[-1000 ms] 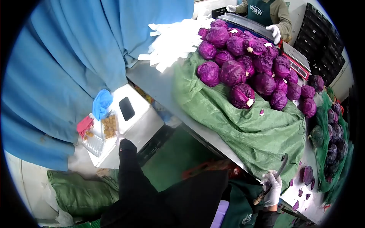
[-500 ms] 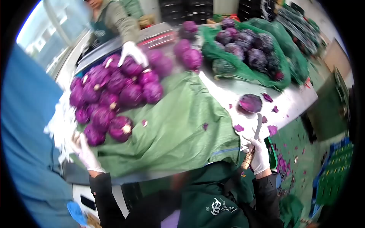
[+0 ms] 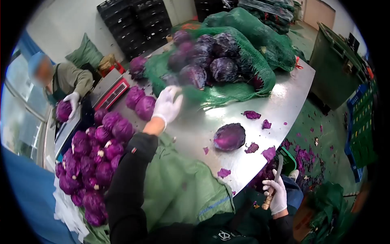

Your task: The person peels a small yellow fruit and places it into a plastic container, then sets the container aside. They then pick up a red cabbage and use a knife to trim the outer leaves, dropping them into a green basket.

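1. Your left hand (image 3: 168, 106) had its fingers loosely parted, with no visible hold, beside the net (image 3: 221, 97); contact was unclear.
2. Your right hand (image 3: 277, 196) was wrapped round the knife (image 3: 278, 173), just off the right edge of the bench (image 3: 280, 105).
3. Cabbages (image 3: 224, 69) sat in the net toward the far edge.
4. A loose cabbage (image 3: 230, 136) lay near the right edge.

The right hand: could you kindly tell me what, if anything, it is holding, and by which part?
The right hand holds a knife by its handle, the blade pointing away from the grip.
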The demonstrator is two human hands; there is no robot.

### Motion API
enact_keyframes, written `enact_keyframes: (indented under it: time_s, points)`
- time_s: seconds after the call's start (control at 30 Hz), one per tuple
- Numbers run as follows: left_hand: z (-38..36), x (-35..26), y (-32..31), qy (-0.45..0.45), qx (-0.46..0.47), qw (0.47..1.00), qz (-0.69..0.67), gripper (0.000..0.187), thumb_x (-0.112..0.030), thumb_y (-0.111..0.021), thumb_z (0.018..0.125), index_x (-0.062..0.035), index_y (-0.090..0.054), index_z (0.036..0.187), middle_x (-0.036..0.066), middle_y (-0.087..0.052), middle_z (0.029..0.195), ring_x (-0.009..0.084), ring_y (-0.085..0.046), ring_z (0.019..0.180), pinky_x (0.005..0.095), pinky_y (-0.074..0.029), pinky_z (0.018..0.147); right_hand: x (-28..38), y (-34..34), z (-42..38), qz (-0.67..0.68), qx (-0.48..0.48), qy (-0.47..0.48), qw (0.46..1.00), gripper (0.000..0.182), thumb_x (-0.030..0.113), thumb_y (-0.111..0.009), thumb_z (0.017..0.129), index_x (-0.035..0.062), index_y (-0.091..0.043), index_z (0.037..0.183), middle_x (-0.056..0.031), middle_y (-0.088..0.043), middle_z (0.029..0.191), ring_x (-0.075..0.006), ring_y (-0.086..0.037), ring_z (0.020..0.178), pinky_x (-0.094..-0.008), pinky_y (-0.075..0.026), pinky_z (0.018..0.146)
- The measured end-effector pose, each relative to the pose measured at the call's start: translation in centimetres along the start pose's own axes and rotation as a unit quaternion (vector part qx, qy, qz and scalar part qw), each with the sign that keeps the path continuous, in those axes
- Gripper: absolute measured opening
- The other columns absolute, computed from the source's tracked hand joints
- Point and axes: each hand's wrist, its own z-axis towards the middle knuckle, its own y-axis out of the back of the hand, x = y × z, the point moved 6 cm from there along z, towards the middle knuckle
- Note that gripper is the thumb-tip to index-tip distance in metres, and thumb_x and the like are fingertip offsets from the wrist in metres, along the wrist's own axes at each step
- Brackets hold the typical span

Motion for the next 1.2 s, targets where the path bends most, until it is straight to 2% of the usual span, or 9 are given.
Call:
enact_keyframes:
  time_s: [0.23, 0.47, 0.7, 0.73, 0.87, 0.93, 1.0, 1.03, 1.2]
  points:
    - [12.2, 6.6, -10.9, 0.181, 0.16, 0.968, 0.071, 0.035, -0.034, -0.053, 0.096, -0.0067, -0.064, 0.116, 0.018, -0.068, 0.111, 0.035, -0.063, 0.109, 0.0411, -0.049, 0.095, 0.1, 1.6, 2.1, 0.024, -0.068, -0.013, 0.997, 0.058, 0.001, -0.05, 0.092, 0.003, -0.033, 0.148, -0.0132, -0.068, 0.087, -0.0161, -0.064, 0.065, -0.0237, -0.047, 0.051]
    - [13.7, 16.1, -19.0, 0.432, 0.235, 0.87, -0.045, 0.099, -0.055, -0.07, 0.08, 0.0031, -0.029, 0.15, 0.03, -0.04, 0.147, 0.036, -0.043, 0.138, 0.039, -0.039, 0.11, 1.6, 0.5, 2.7, -0.018, -0.077, -0.016, 0.997, 0.055, 0.005, -0.051, 0.095, 0.0017, -0.033, 0.148, -0.0133, -0.068, 0.094, -0.0144, -0.065, 0.068, -0.0205, -0.046, 0.05]
    - [14.8, 5.1, -15.1, 0.262, 0.264, 0.926, 0.072, 0.107, -0.065, -0.083, 0.059, 0.0037, -0.044, 0.132, 0.027, -0.044, 0.133, 0.0414, -0.052, 0.122, 0.0432, -0.045, 0.103, 0.9, -14.7, 7.0, -0.128, 0.26, -0.071, 0.954, 0.039, 0.008, -0.05, 0.1, 0.0072, -0.044, 0.139, -0.0079, -0.063, 0.125, -0.0108, -0.066, 0.079, -0.018, -0.047, 0.055]
    - [14.8, 5.1, -15.0, 0.268, 0.267, 0.923, 0.073, 0.109, -0.068, -0.082, 0.057, 0.0028, -0.045, 0.132, 0.027, -0.044, 0.134, 0.0411, -0.052, 0.122, 0.0431, -0.045, 0.104, -0.5, -16.9, 7.7, -0.065, 0.295, -0.075, 0.95, 0.042, 0.006, -0.049, 0.1, 0.0049, -0.041, 0.141, -0.0108, -0.05, 0.137, -0.0149, -0.066, 0.095, -0.0284, -0.056, 0.074]
    - [14.3, 7.2, -16.1, 0.329, 0.327, 0.879, 0.11, 0.131, -0.077, -0.075, 0.058, -0.0021, -0.026, 0.153, 0.027, -0.043, 0.143, 0.038, -0.044, 0.135, 0.0404, -0.038, 0.11, -2.6, -16.8, 10.5, -0.081, 0.232, -0.031, 0.969, 0.039, 0.005, -0.053, 0.096, 0.0055, -0.046, 0.135, -0.0049, -0.046, 0.134, -0.0123, -0.054, 0.106, -0.0326, -0.052, 0.095]
    - [13.8, 6.2, -16.0, 0.324, 0.323, 0.888, 0.051, 0.116, -0.07, -0.076, 0.066, -0.0049, -0.03, 0.15, 0.028, -0.042, 0.145, 0.0336, -0.048, 0.131, 0.039, -0.041, 0.107, -1.8, -11.2, 12.4, -0.26, 0.152, 0.135, 0.944, 0.037, 0.011, -0.053, 0.096, 0.0061, -0.049, 0.132, -0.0052, -0.048, 0.132, -0.0146, -0.053, 0.111, -0.0312, -0.049, 0.095]
    - [13.5, 4.3, -15.7, 0.282, 0.371, 0.883, -0.054, 0.101, -0.06, -0.08, 0.069, -0.0058, -0.037, 0.142, 0.025, -0.047, 0.139, 0.0305, -0.05, 0.127, 0.0383, -0.04, 0.105, 3.0, -4.9, 12.5, -0.049, -0.008, 0.106, 0.993, 0.04, 0.007, -0.049, 0.096, 0.0081, -0.048, 0.136, -0.0071, -0.047, 0.138, -0.0205, -0.047, 0.128, -0.0374, -0.048, 0.099]
    - [14.1, 1.8, -14.4, 0.239, 0.344, 0.906, -0.064, 0.1, -0.055, -0.082, 0.066, 0.0052, -0.04, 0.134, 0.03, -0.053, 0.132, 0.038, -0.054, 0.123, 0.0395, -0.044, 0.103, 4.9, -3.4, 12.3, -0.066, -0.056, 0.132, 0.988, 0.04, 0.002, -0.047, 0.097, 0.0018, -0.047, 0.137, -0.0072, -0.047, 0.14, -0.0196, -0.047, 0.129, -0.0396, -0.048, 0.101]
    - [11.6, -5.2, -15.3, 0.141, 0.327, 0.931, -0.077, 0.098, -0.051, -0.089, 0.054, -0.0052, -0.043, 0.127, 0.021, -0.038, 0.125, 0.0324, -0.042, 0.122, 0.0385, -0.04, 0.105, 6.5, -0.2, 10.5, -0.054, -0.065, 0.123, 0.989, 0.035, 0.001, -0.047, 0.097, 0.0042, -0.05, 0.132, -0.0105, -0.054, 0.131, -0.0228, -0.055, 0.124, -0.039, -0.052, 0.097]
